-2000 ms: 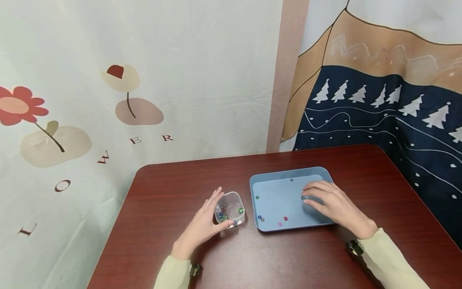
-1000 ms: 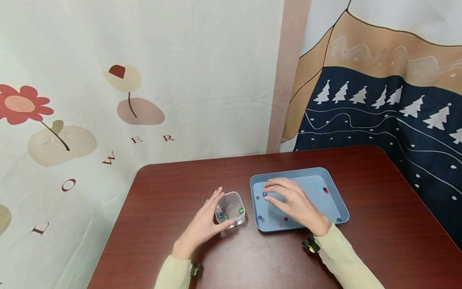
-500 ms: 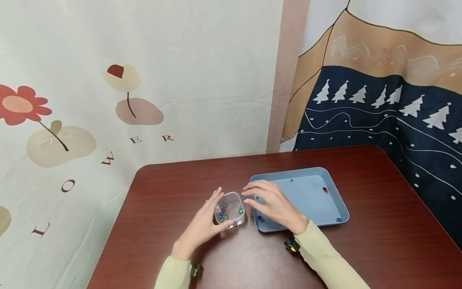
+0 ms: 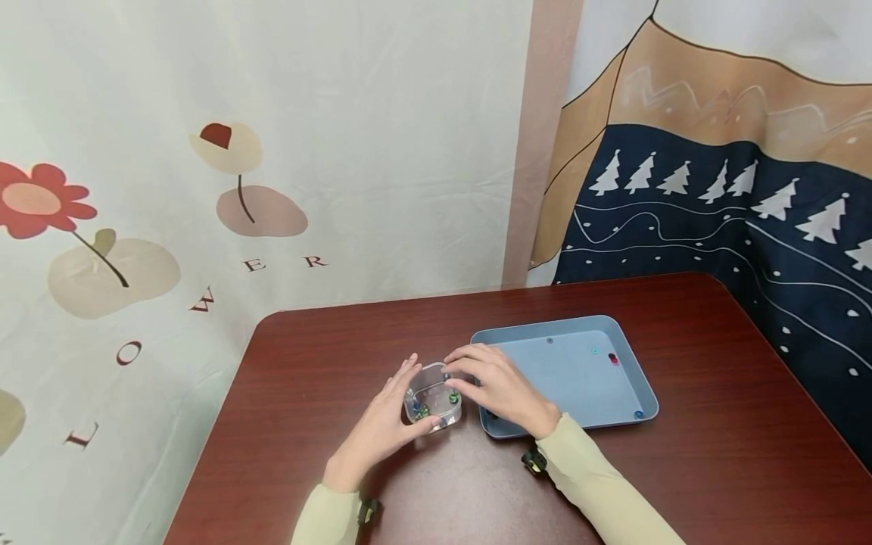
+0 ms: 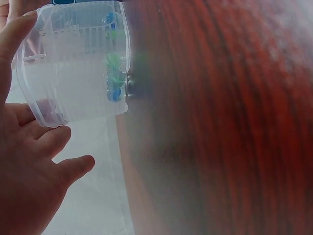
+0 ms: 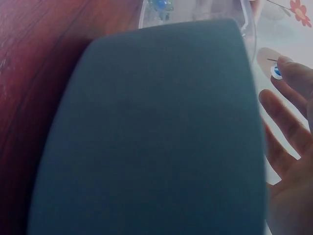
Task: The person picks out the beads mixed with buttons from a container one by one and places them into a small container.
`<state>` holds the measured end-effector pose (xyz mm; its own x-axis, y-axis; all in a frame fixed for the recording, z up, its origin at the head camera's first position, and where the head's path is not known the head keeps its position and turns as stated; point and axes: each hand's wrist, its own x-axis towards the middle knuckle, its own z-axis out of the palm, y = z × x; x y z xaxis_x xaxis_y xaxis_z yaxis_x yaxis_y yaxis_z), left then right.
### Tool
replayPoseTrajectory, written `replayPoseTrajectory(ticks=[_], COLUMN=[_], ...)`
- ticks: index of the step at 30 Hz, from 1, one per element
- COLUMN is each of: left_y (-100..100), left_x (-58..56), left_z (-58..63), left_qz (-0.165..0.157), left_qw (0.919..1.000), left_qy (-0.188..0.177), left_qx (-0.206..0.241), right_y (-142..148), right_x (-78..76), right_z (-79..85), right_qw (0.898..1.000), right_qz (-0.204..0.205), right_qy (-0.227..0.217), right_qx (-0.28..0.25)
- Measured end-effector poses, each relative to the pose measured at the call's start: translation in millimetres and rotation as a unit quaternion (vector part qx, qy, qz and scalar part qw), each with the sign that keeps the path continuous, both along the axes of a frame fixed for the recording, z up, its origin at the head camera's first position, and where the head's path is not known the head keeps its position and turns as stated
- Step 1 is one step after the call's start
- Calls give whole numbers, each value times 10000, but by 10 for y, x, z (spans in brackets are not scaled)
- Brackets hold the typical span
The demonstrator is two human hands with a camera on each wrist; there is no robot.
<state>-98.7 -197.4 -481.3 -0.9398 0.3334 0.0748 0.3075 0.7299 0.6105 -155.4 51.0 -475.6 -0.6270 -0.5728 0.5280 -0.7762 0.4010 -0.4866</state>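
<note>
My left hand (image 4: pixel 378 431) holds a small clear plastic box (image 4: pixel 451 417) on the table, thumb on the near side and fingers on the far side. Several green and blue beads (image 4: pixel 422 412) lie inside, also visible through the wall in the left wrist view as green beads (image 5: pixel 115 63). Over the box's right rim is my right hand (image 4: pixel 500 390). Its thumb and forefinger pinch a small blue bead (image 6: pixel 277 71), which shows in the right wrist view. Immediately right of the box, partly under that hand, sits a light blue tray (image 4: pixel 572 386).
On the tray lie scattered beads: a grey bead (image 4: pixel 549 341), a turquoise bead (image 4: pixel 595 351), a red and pink pair (image 4: pixel 614 359) and a blue bead (image 4: pixel 639 415). The hand hides the tray's left part. Behind the dark red table (image 4: pixel 341 363) hangs a printed curtain (image 4: pixel 409 151).
My right hand has moved left with the blue bead, from the tray's right part across the tray to above the box. The left hand and box have stayed in place.
</note>
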Motion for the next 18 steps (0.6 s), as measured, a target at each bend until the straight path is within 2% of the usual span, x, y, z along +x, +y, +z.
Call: replayPoseTrajectory(ticks=[11, 18], left_y=[3, 4], left_x=[2, -4], left_z=[-8, -10], left_qz=[-34, -16], left_qw=[10000, 10000], left_qy=[63, 62], left_qx=[-1, -29], right_y=[-57, -69], right_x=[-26, -37], right_z=[-55, -73], right_qw=[9998, 9994], right_qz=[-27, -40], right_qy=[-40, -222], right_qx=[172, 267])
